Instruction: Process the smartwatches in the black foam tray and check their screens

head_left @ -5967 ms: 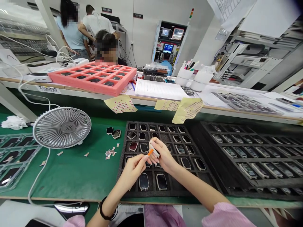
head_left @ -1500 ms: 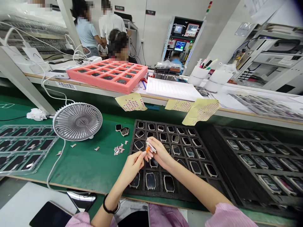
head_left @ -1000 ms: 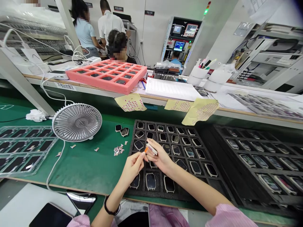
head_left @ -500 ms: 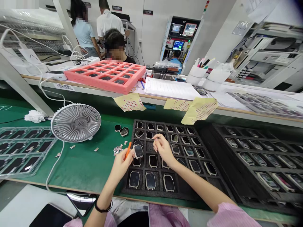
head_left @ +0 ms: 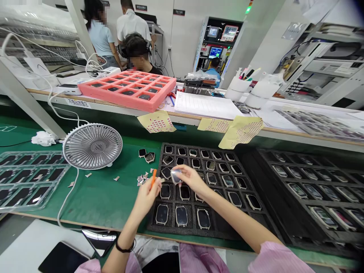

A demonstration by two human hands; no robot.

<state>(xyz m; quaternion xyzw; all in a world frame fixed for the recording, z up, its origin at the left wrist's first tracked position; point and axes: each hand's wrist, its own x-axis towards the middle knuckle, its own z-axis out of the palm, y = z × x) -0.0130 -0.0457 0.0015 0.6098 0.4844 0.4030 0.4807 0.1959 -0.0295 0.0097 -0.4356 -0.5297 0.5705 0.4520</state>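
My left hand (head_left: 148, 194) is closed around a slim orange tool (head_left: 154, 177), whose exact kind I cannot make out. A small pale piece shows at its fingertips. My right hand (head_left: 191, 178) pinches a smartwatch body (head_left: 176, 176), its shiny face tilted, above the black foam tray (head_left: 216, 223). Rows of square-faced smartwatch bodies (head_left: 181, 216) sit in that tray's compartments beneath both hands. Left of the tray lie small pale tabs (head_left: 142, 179) in a pile, and two more watch bodies (head_left: 149, 157) rest on the green mat.
A white fan (head_left: 92, 147) stands on the left, beside a clear plastic tray (head_left: 54, 193) of dark screens. Another black tray of watches (head_left: 324, 218) lies at right. On the shelf are a pink foam tray (head_left: 159, 99) and papers (head_left: 207, 105). Other people are beyond the shelf.
The watch body has passed from my left hand to my right hand, which has moved left and down. My left hand keeps the orange tool.
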